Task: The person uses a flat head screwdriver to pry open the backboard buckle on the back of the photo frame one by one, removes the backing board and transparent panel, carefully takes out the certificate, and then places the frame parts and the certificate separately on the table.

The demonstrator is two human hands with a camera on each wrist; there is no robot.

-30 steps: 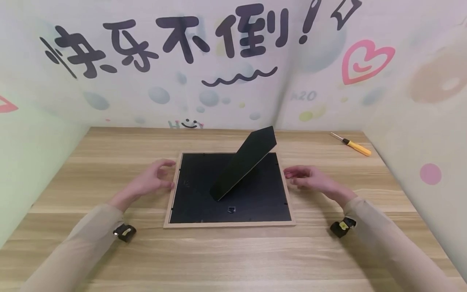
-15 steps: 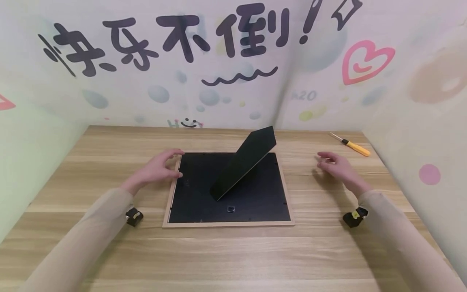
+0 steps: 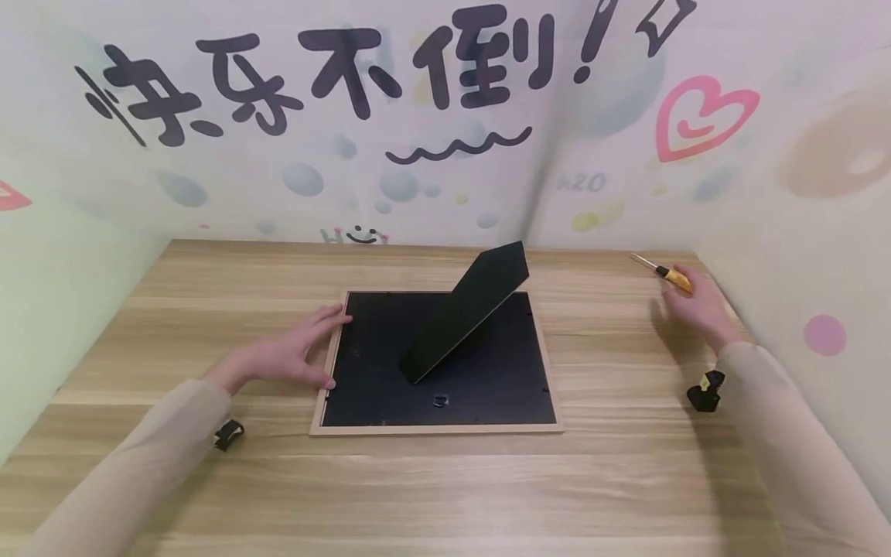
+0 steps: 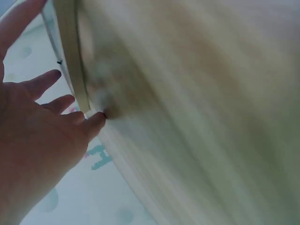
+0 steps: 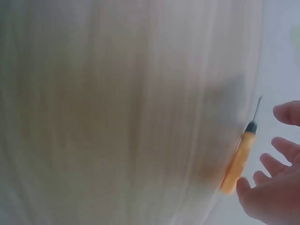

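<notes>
A picture frame [image 3: 376, 363] lies back side up on the table, with a light wood rim and a black backing. From the backing its black stand leg [image 3: 476, 305] sticks up at a slant. My left hand [image 3: 288, 357] is at the frame's left edge, fingers spread, fingertips over the rim. In the left wrist view those fingers are beside the wooden rim [image 4: 71, 56]. At the back right, my right hand [image 3: 701, 305] is over the yellow handle of a screwdriver [image 3: 678, 280]. The right wrist view shows the fingers apart around the screwdriver [image 5: 240, 161], not closed on it.
The wood-grain table [image 3: 445, 495] meets a printed back wall [image 3: 278, 186] behind the frame. A pale side wall [image 3: 835, 255] stands close to the right hand. Small black wrist cameras hang below both sleeves.
My right hand has left the frame's right edge and moved right and back to the screwdriver. My left hand stays at the left edge, its fingers now spread wider. The frame has not moved.
</notes>
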